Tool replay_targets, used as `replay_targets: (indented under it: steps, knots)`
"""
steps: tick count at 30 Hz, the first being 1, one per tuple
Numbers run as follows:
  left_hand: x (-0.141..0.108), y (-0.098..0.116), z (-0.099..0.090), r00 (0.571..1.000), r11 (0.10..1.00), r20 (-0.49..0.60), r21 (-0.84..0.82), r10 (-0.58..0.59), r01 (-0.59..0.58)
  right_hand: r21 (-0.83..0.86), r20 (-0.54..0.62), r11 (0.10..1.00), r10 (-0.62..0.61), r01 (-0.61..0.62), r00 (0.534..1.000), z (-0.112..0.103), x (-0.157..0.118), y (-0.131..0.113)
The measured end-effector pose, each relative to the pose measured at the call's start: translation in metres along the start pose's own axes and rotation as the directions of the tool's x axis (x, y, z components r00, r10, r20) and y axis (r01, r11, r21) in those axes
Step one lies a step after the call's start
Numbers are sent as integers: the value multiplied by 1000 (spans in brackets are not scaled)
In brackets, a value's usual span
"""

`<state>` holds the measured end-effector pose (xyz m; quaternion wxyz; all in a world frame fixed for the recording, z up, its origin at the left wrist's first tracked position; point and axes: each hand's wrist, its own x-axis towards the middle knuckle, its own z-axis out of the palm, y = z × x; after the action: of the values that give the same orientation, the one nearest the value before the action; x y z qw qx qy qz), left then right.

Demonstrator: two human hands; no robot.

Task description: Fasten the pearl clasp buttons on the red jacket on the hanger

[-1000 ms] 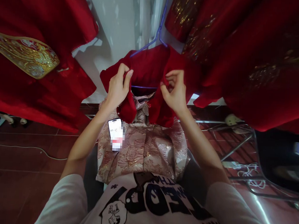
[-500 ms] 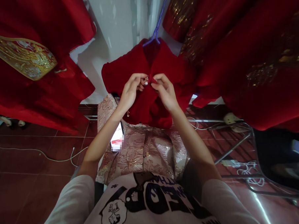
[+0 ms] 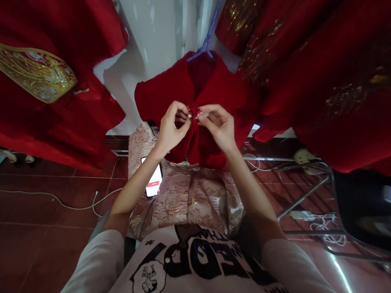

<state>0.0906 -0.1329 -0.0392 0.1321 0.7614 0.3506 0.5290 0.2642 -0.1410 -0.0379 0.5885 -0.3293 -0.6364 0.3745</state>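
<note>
A red velvet garment (image 3: 217,87) hangs by a purple hanger (image 3: 207,41) in front of me, its lower part over shiny pink patterned fabric (image 3: 177,189). At its front opening, my left hand (image 3: 174,127) pinches the left edge beside a small pearl-like ornament (image 3: 189,115). My right hand (image 3: 219,125) pinches the opposite edge, where another small shiny ornament (image 3: 198,114) shows at the fingertips. The fingertips of both hands are close together. How the ornaments are attached is too small to tell.
Red garments with gold decoration hang at the left (image 3: 31,117) and right (image 3: 302,82). A lit phone (image 3: 153,181) lies on the pink fabric by my left forearm. A metal-framed black chair (image 3: 358,205) and white cables (image 3: 328,228) are at the lower right.
Both hands have moved slightly down along the garment's front opening. A shiny ornament now shows at my right fingertips, and more of the phone is visible.
</note>
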Motion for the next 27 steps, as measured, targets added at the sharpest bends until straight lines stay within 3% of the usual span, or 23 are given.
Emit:
replay_targets:
  steps: [7, 14, 27]
  knots:
    - [3, 24, -22, 994, 997, 87, 51, 61, -65, -126, -47, 991, -47, 41, 998, 0, -3, -20]
    - [13, 34, -31, 983, 991, 159, 87, 90, -105, -238, -51, 967, -110, 94, 993, 1, -6, -42]
    - [32, 36, -35, 944, 928, 324, 332, 55, -168, -136, -51, 988, -78, 71, 996, -6, 0, -22]
